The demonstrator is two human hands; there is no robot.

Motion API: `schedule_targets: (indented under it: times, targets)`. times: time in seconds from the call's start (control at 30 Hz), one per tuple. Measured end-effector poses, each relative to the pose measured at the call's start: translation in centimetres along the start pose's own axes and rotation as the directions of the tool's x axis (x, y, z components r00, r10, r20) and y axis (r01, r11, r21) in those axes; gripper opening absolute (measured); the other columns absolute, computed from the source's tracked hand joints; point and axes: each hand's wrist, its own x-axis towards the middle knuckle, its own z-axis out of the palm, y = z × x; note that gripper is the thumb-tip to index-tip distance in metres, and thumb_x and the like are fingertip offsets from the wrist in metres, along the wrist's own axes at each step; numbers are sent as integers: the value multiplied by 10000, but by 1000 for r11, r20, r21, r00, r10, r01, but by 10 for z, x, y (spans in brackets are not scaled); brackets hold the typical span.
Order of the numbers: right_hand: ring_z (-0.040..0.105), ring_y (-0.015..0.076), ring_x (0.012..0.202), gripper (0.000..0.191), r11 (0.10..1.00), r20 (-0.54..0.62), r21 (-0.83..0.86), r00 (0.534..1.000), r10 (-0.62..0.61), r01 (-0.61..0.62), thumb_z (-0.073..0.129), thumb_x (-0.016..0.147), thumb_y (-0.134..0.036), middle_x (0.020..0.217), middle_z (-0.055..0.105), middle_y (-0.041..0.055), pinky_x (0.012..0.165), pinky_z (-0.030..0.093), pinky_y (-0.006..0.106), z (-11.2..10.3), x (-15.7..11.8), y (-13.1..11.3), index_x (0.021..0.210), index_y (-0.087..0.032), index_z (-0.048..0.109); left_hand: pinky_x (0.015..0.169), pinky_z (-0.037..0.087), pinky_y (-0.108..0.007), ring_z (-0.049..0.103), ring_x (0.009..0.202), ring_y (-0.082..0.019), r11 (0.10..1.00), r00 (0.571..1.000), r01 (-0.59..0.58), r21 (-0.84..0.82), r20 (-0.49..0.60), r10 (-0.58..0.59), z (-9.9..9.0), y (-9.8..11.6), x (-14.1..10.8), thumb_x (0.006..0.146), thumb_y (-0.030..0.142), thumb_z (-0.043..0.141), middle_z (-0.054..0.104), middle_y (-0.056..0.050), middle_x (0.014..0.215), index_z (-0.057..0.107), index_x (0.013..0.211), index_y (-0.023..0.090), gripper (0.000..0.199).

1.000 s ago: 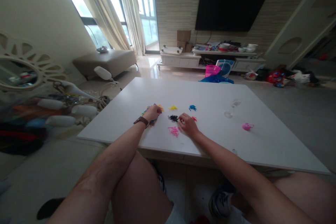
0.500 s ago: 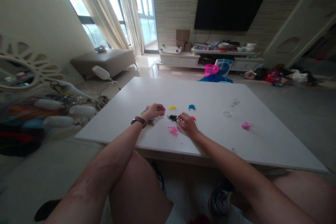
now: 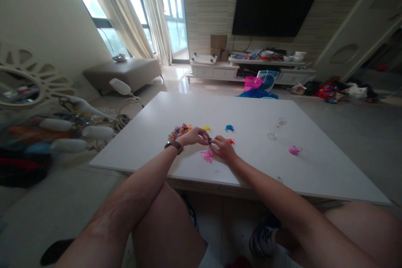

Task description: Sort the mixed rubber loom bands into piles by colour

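Note:
My left hand [image 3: 197, 135], with a dark watch at the wrist, reaches over the white table. Its thumb and fingers close in on a small bunch of black rubber bands [image 3: 210, 140]. From the other side my right hand [image 3: 222, 147] pinches at the same bunch, and the fingertips of both hands nearly meet. Most of the black bunch is hidden by my fingers. Around it lie little piles of pink bands [image 3: 207, 157], yellow bands [image 3: 206, 127], blue bands [image 3: 229, 128] and red bands [image 3: 230, 141]. A larger mixed-colour pile [image 3: 179, 131] sits beside my left wrist.
On the right of the white table [image 3: 251, 113] are a pink round item [image 3: 294, 150], a clear ring [image 3: 271, 136] and another clear piece [image 3: 282, 122]. A small clear object [image 3: 279, 180] lies near the front edge. A lamp with white shades [image 3: 99, 132] stands left of the table.
My left hand has moved right, from beside the mixed pile to the black bands, uncovering more of that pile. My right hand stays almost in place.

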Motion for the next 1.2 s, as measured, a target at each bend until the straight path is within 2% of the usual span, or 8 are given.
schedule_targets:
  times: [0.3, 0.43, 0.53, 0.67, 0.8, 0.97, 1.2]
  targets:
    - [576, 181, 854, 147, 997, 17, -46, 998, -57, 58, 527, 964, -216, 877, 599, 56, 760, 459, 291, 2, -1, 3, 906, -222, 661, 724, 539, -295, 676, 761, -181, 998, 997, -50, 38, 67, 47, 4, 5, 4, 635, 312, 830, 744, -88, 835, 745, 944, 91, 390]
    - [570, 182, 868, 135, 997, 26, -17, 997, -71, 72, 528, 942, -214, 909, 589, 62, 777, 458, 295, -1, -2, -1, 891, -213, 653, 737, 544, -305, 672, 764, -178, 997, 997, -56, 60, -54, 59, -2, 5, 0, 623, 314, 840, 738, -88, 857, 741, 938, 87, 401]
    - [563, 179, 857, 118, 996, 67, 14, 994, -86, 85, 551, 903, -207, 930, 583, 61, 778, 459, 299, -4, -3, -3, 847, -220, 655, 743, 554, -317, 684, 758, -181, 1000, 990, -19, 13, -136, 21, -7, 4, -4, 630, 339, 840, 731, -78, 837, 731, 941, 90, 413]
    - [558, 180, 834, 107, 990, 109, 74, 986, -126, 118, 575, 855, -196, 922, 579, 55, 764, 461, 308, -7, -4, -5, 807, -230, 665, 721, 553, -305, 684, 728, -171, 1000, 986, 2, -27, -164, -7, -8, 4, -7, 656, 350, 828, 729, -78, 800, 721, 900, 92, 371]
    - [561, 181, 817, 94, 982, 121, 121, 979, -163, 148, 592, 838, -229, 907, 576, 52, 751, 467, 313, -9, -3, -6, 803, -233, 679, 602, 498, -257, 623, 617, -136, 998, 988, 0, 55, -152, 9, -8, 7, -7, 686, 366, 810, 714, -75, 707, 735, 880, 82, 352]
    - [583, 193, 859, 90, 994, 95, 86, 993, -71, 63, 593, 849, -250, 942, 601, 61, 785, 480, 322, -8, -3, -5, 878, -224, 674, 635, 492, -255, 620, 641, -135, 998, 993, -5, 56, -120, 12, -6, 9, -4, 699, 375, 800, 722, -73, 711, 756, 868, 85, 338]
    - [587, 193, 891, 95, 999, 13, 20, 999, 36, -36, 565, 907, -213, 935, 603, 57, 796, 477, 307, 0, -1, -1, 964, -215, 641, 793, 542, -310, 687, 817, -188, 999, 999, -47, 6, -14, 47, -5, 4, -1, 685, 302, 808, 766, -107, 906, 756, 942, 99, 332]
